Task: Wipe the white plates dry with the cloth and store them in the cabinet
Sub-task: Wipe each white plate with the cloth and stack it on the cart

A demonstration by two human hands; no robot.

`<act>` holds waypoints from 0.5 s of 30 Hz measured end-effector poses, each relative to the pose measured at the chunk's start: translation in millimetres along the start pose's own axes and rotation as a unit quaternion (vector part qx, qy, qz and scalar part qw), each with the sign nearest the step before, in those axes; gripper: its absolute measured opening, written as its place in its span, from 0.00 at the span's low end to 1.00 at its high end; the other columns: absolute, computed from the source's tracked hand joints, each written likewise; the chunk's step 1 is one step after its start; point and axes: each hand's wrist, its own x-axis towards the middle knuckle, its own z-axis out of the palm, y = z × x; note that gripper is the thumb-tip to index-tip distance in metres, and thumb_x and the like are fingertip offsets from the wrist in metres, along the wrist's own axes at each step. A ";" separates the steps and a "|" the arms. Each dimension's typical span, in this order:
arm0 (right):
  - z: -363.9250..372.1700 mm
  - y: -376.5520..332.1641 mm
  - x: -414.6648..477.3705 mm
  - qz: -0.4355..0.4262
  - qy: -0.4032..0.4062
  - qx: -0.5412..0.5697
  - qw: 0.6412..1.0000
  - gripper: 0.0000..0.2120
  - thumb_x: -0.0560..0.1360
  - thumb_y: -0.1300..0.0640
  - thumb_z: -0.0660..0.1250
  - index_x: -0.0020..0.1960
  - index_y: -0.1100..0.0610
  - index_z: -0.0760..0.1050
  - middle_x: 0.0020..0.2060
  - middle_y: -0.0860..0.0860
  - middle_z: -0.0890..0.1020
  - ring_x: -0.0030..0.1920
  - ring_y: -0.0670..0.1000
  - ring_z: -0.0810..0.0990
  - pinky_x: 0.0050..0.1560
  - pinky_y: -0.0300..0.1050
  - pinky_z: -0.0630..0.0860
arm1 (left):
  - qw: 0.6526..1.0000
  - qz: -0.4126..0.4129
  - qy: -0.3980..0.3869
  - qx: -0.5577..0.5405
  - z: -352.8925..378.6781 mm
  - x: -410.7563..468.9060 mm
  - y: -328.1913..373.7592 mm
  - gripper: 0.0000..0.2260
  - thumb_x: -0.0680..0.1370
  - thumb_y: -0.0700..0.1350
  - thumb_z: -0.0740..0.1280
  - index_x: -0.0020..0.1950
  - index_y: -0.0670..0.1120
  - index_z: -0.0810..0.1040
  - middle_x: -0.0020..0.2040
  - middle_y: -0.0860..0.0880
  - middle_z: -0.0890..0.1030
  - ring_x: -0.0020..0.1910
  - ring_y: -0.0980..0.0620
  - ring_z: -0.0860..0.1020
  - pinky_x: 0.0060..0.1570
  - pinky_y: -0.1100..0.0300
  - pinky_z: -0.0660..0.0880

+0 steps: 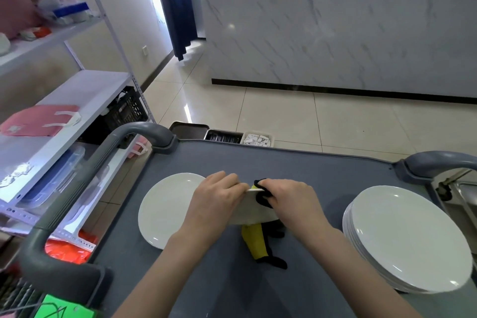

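I hold one white plate (251, 210) tilted up on edge above the grey cart top (309, 170). My left hand (215, 199) grips its left rim. My right hand (289, 201) presses a yellow cloth with black trim (255, 240) against the plate's top edge; the cloth hangs down below the plate. A single white plate (165, 212) lies flat on the cart to the left. A stack of several white plates (410, 237) stands on the right. No cabinet is recognisable in view.
Grey cart handles rise at the left (85, 175) and right (438, 162). A white shelf rack (85, 100) with pink bags stands left. Trays of utensils (224, 137) sit beyond the cart. A marble counter (335, 33) faces me across tiled floor.
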 end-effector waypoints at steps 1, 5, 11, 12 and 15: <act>-0.4 -1.5 0.3 -0.009 0.001 -0.005 1.000 0.10 0.79 0.50 0.59 0.59 0.44 0.74 0.49 0.45 0.82 0.48 0.51 0.79 0.40 0.47 0.74 | 1.000 0.010 0.006 0.003 1.2 1.3 0.8 0.08 0.69 0.34 0.76 0.41 0.45 0.83 0.33 0.48 0.75 0.32 0.46 0.73 0.31 0.57 0.72; -0.7 -8.1 -4.2 0.002 0.059 0.042 0.997 0.09 0.78 0.50 0.63 0.57 0.44 0.77 0.45 0.45 0.83 0.45 0.52 0.81 0.36 0.46 0.71 | 0.996 -0.060 0.064 -0.028 4.8 -0.1 3.3 0.05 0.72 0.40 0.76 0.46 0.47 0.85 0.39 0.49 0.80 0.38 0.46 0.76 0.38 0.54 0.75; 1.9 -14.1 -21.0 0.040 0.153 0.103 0.982 0.10 0.76 0.56 0.69 0.56 0.51 0.81 0.41 0.48 0.85 0.40 0.53 0.82 0.35 0.49 0.76 | 0.824 -0.493 -0.008 -0.279 -2.6 -33.9 -5.1 0.10 0.78 0.61 0.62 0.55 0.60 0.76 0.44 0.54 0.81 0.42 0.53 0.82 0.46 0.52 0.78; 2.4 -16.4 -24.2 0.032 0.160 0.108 0.981 0.10 0.75 0.58 0.71 0.56 0.52 0.82 0.41 0.49 0.85 0.40 0.54 0.83 0.34 0.50 0.77 | 0.765 -0.532 -0.035 -0.362 -3.3 -35.2 -3.1 0.10 0.78 0.63 0.61 0.54 0.61 0.75 0.44 0.52 0.82 0.41 0.51 0.84 0.46 0.48 0.81; 6.1 -28.0 -33.9 -0.036 0.190 0.105 0.975 0.14 0.67 0.65 0.73 0.52 0.55 0.83 0.39 0.49 0.85 0.37 0.54 0.84 0.29 0.48 0.78 | 0.657 -0.583 -0.058 -0.474 -4.2 -28.0 6.3 0.14 0.77 0.63 0.63 0.52 0.55 0.77 0.49 0.46 0.82 0.42 0.48 0.85 0.44 0.45 0.83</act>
